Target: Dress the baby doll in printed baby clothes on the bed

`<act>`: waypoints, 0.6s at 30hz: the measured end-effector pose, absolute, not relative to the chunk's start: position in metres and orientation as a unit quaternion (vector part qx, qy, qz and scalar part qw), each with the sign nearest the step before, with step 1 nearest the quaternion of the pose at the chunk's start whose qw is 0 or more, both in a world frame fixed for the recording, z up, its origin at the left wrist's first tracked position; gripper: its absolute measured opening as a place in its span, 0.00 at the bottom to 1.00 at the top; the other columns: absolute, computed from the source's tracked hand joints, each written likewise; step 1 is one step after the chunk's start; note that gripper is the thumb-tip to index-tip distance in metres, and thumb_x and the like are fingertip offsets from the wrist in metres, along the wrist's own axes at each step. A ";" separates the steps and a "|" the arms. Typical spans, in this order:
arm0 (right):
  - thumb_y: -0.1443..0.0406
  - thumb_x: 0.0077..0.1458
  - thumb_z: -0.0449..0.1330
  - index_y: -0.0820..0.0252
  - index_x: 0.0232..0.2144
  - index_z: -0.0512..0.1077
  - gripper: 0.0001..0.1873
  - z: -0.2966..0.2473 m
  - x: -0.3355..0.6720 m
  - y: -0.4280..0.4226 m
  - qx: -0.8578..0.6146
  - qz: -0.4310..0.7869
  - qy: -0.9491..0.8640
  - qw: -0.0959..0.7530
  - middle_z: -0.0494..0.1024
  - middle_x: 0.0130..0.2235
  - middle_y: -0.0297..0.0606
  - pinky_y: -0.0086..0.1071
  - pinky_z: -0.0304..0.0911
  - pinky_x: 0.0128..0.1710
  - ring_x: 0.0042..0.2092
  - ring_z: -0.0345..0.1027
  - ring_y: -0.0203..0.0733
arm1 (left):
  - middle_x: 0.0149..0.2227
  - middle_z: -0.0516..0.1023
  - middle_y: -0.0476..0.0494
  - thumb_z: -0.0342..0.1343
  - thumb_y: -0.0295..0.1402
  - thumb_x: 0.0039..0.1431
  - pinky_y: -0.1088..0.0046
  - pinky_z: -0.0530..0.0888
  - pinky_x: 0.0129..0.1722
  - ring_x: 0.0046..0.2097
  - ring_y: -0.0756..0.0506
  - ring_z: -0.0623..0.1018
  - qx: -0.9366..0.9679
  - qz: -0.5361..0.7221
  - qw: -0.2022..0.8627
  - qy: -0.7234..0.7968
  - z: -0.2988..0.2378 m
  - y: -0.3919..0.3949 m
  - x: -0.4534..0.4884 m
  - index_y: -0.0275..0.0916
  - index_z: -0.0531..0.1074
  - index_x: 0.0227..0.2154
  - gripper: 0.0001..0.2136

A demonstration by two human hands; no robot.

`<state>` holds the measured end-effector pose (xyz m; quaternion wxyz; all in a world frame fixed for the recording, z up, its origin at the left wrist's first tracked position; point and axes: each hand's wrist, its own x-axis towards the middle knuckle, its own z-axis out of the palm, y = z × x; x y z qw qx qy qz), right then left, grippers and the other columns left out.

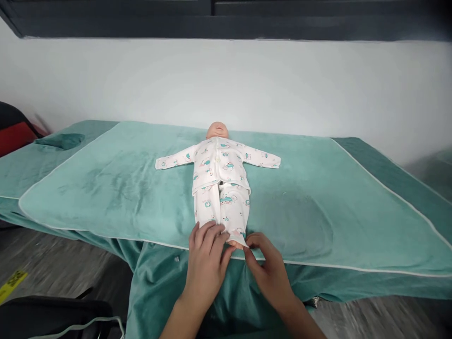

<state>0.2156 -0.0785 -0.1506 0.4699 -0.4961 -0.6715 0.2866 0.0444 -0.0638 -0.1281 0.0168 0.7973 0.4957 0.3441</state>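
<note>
A baby doll (217, 129) lies on its back, head toward the wall and arms spread wide. It wears a white printed jacket (219, 165) and matching trousers (235, 202). My right hand (266, 266) pinches the outer edge of one trouser cuff between thumb and forefinger. Across the lower trouser legs rests my left hand (208, 254), its fingers curled and its forefinger and thumb at the other side of that cuff. Toes of one foot (236, 244) peek out beneath the hem. The other foot is hidden behind my left hand.
A light green cover (106, 179) with white piping is spread over the bed, whose darker green cloth (155, 278) hangs down in front. Behind stands a white wall (226, 80). A black bag-like object (52, 315) with a cable is at lower left.
</note>
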 end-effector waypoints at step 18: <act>0.71 0.62 0.53 0.55 0.33 0.71 0.09 -0.104 0.244 -0.069 -0.346 0.268 -0.877 0.198 0.76 0.35 0.34 0.34 0.66 0.38 0.38 0.70 0.40 | 0.50 0.74 0.40 0.54 0.30 0.62 0.50 0.66 0.60 0.55 0.39 0.72 0.785 0.424 0.016 0.452 -0.124 -0.071 -0.002 0.43 0.72 0.39 0.05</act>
